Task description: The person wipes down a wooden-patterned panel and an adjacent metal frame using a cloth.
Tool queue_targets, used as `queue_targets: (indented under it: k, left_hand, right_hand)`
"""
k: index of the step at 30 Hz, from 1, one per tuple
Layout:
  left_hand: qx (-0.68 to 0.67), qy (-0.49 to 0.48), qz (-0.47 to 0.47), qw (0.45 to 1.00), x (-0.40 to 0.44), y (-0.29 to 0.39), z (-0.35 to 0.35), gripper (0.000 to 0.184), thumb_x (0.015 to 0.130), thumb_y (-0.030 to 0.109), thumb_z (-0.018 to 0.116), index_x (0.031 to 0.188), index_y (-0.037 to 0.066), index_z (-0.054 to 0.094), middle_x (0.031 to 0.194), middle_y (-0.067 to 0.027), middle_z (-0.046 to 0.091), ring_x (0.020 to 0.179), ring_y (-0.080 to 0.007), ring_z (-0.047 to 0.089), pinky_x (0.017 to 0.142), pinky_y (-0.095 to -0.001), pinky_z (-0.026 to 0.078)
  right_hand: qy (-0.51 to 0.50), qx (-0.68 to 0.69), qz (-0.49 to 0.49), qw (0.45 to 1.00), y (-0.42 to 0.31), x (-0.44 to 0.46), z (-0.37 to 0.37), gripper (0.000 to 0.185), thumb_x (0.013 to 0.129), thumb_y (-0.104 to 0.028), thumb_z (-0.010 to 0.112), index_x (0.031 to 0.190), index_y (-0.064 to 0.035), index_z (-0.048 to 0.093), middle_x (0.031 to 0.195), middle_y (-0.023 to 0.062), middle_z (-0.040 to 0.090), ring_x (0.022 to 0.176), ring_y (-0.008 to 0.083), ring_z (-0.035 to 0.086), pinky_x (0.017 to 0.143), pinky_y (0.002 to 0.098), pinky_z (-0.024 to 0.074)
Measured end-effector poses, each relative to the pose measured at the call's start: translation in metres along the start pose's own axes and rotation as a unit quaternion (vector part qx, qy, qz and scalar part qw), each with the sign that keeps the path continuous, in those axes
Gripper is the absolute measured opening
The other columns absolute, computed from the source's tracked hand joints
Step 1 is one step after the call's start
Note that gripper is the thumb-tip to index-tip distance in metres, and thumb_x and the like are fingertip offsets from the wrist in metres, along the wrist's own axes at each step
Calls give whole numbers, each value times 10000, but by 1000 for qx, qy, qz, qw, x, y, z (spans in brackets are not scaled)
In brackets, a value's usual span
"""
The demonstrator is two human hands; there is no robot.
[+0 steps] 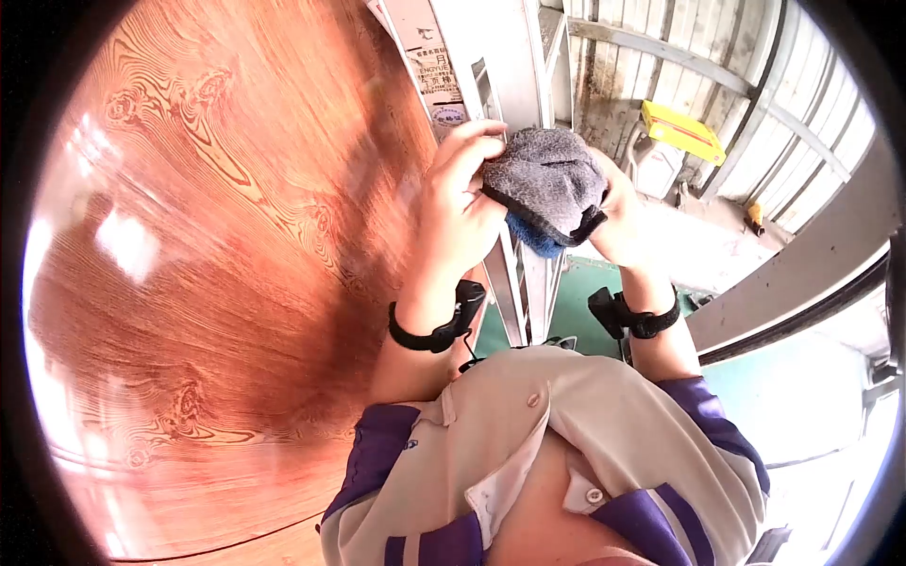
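Both hands hold a bunched grey cloth (pixel 547 179) with a dark edge, high in front of the chest. Blue material (pixel 534 238) shows beneath its lower side. My left hand (pixel 460 198) grips the cloth's left side, thumb and fingers pinching its edge. On the right side, my right hand (pixel 618 212) is closed around the cloth, its fingertips mostly hidden behind it. Each wrist wears a black strap with a small black device.
A glossy wood-grain surface (pixel 226 283) fills the left. White metal frames (pixel 505 57) stand behind the hands, beside a printed carton (pixel 436 71). A yellow box (pixel 683 132) lies at the upper right, near a corrugated wall (pixel 812 123). Green floor (pixel 580 292) shows below.
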State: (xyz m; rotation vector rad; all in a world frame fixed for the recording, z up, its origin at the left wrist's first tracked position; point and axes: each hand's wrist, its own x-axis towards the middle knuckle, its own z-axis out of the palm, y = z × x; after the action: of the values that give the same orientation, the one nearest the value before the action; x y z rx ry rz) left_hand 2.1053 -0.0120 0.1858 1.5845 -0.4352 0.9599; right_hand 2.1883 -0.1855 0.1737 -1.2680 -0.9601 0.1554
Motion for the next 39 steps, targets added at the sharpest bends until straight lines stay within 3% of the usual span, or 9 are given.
queue_targets:
  k: [7,10,12,14,17,20,23,25,39]
  left_hand:
    - [250,-34,-111,961,-10,33,-40,216,949,5,564,1144,-75,607,908,-92,649,796,-138,658,660,-241,527]
    - [-157,-21,-288,945,-6,36,-54,258,977,111,562,1212,14,606,764,-119,688,582,-136,631,478,-222,386]
    - [-215,85,-205,951,-2,26,-30,306,1018,164,523,1286,21,562,818,-118,703,583,-146,644,476,-221,422]
    - [-221,139,-128,957,7,24,-15,310,1024,142,501,1295,2,555,1018,-136,693,762,-164,683,604,-243,528]
    - [-278,111,-54,953,21,24,-7,372,978,99,512,1313,-64,516,1265,-196,575,1113,-251,603,959,-384,512]
    - [-327,35,-3,944,42,19,0,576,962,92,523,1477,-11,286,1369,-208,490,1255,-265,508,1082,-406,402]
    - [55,1,170,984,57,22,15,761,925,151,575,1507,-81,143,1409,-296,415,1282,-397,456,1123,-491,324]
    - [353,8,274,894,73,16,16,766,926,192,588,1472,-145,170,1360,-371,413,1209,-538,451,1088,-546,335]
    - [496,2,242,834,107,36,20,601,957,296,561,1338,-143,408,1169,-389,558,1142,-578,496,1077,-540,354]
  right_hand:
    - [70,-262,-38,962,-18,5,-8,463,723,-196,781,1109,25,653,987,176,705,953,218,678,893,332,496]
    - [-18,-184,-19,983,-15,11,-10,453,762,-157,771,1156,21,636,1033,106,701,974,154,637,925,309,476]
    - [-11,-158,-9,987,-4,12,-7,489,768,-112,779,1207,17,604,1072,88,684,1000,131,612,941,296,463]
    - [-7,-192,-46,980,2,11,-10,512,768,-89,787,1226,21,587,1101,92,674,1023,129,604,950,295,457]
    - [0,-162,4,987,-23,13,-3,533,773,-68,786,1249,21,566,1125,95,665,1050,138,596,962,293,450]
    - [58,-140,-34,988,-28,28,-3,603,831,-26,715,1376,-18,459,1123,97,650,1083,150,579,981,290,431]
    - [96,-181,-138,969,-40,43,13,712,874,-54,668,1500,-65,329,1310,151,558,1197,181,527,1054,319,386]
    - [99,-167,-187,963,-43,50,19,673,913,-76,626,1512,-75,320,1367,170,534,1245,202,512,1081,349,378]
    - [154,-35,-138,978,-43,61,20,388,948,-97,657,1309,-31,532,1117,44,646,1020,101,586,910,273,479]
